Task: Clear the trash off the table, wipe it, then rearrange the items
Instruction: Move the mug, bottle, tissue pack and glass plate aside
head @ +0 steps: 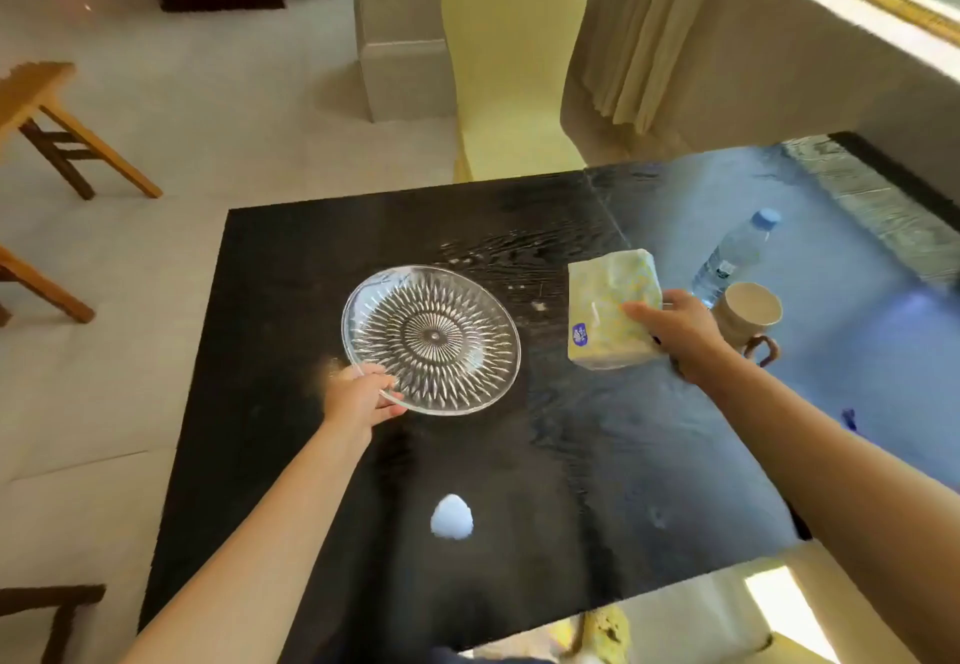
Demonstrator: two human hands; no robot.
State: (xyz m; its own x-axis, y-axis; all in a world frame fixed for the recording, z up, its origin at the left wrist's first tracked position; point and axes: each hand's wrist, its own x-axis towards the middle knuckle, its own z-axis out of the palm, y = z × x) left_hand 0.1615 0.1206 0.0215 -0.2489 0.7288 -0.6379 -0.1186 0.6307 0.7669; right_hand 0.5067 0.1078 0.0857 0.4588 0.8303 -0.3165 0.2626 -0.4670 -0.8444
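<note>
Left hand (358, 398) gripping glass plate (431, 338), right hand (675, 331) holding tissue pack (610, 307), black table (571, 481)

We found a single head-worn view, set above the near edge of the black table (291, 258), facing forward and down, close; the yellow chair (511, 66) stood beyond it.

**Open middle, crowded right side**

The dark table (311, 507) lay bare along its far edge and across most of its near half, where only a crumpled white tissue (451, 518) sat. A glass plate (431, 338) filled the centre-left. To the right, the tissue pack (608, 307), ceramic mug (750, 318) and water bottle (735, 258) clustered closely, leaving little gap between them.
</note>
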